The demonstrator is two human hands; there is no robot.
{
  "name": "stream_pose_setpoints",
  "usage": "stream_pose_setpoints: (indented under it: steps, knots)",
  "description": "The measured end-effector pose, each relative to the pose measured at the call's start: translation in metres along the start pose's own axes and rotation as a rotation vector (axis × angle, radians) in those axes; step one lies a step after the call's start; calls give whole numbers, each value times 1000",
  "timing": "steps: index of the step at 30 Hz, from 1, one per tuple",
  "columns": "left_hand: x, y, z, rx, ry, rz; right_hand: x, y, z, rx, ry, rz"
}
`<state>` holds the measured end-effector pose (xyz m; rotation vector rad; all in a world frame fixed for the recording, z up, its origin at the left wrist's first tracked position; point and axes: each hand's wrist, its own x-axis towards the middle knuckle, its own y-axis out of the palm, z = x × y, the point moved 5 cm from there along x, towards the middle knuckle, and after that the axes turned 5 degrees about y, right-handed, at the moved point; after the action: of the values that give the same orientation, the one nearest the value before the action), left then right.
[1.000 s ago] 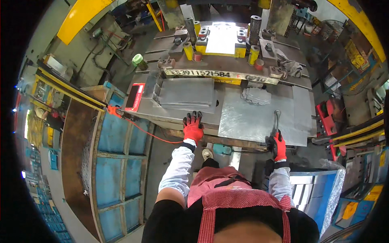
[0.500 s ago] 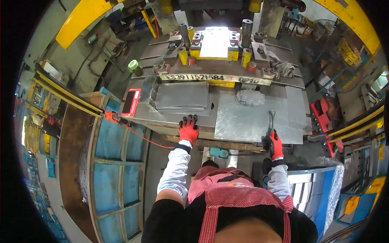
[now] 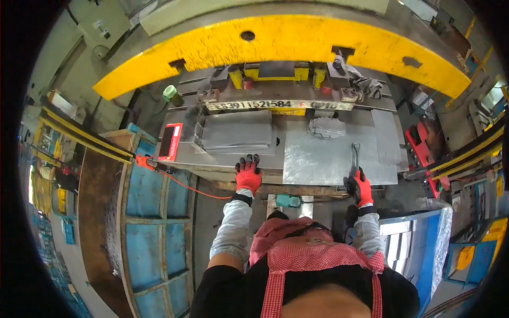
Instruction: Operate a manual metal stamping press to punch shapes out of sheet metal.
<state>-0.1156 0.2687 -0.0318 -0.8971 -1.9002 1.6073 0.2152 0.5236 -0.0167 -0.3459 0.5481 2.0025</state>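
Observation:
My left hand (image 3: 248,175), in a red glove with black fingertips, rests at the front edge of the press bed (image 3: 222,160). Its fingers are stretched out and hold nothing. Just beyond it lies a stack of flat grey metal sheets (image 3: 236,129). My right hand (image 3: 363,189), gloved alike, is closed around the near end of a slim metal tool with a looped end (image 3: 355,151). The tool reaches over a wide bare metal plate (image 3: 313,159); its exact kind is unclear. A small pile of notched metal pieces (image 3: 326,127) sits farther back on that plate.
A large yellow press beam (image 3: 281,40) spans the far side, above the die (image 3: 275,104). A red-framed dark tablet-like object (image 3: 170,142) lies at the bed's left. Left stands a blue-panelled bin (image 3: 143,196); yellow-black bars (image 3: 87,132) flank the bed. Grey cloth (image 3: 367,86) lies back right.
The yellow press beam has come down across the far side and now hides the upper die posts and the bright sheet there. Both hands have stayed almost in place.

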Motion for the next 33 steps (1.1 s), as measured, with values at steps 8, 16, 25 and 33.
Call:
stream_pose_setpoints:
  steps: [8, 16, 25, 33]
  knots:
    - [1, -6, -2, -22, -4, 20, 3, -2, -2, 20, -42, -55]
    - [3, -6, 0, -26, 42, -67, 7, -6, -4, 53, -73, -1]
    - [5, -3, -2, -22, 91, -33, 38, -44, -27, -226, -273, -179]
    - [18, -78, -20, -121, 26, 323, 35, 184, 172, -457, -391, 394]
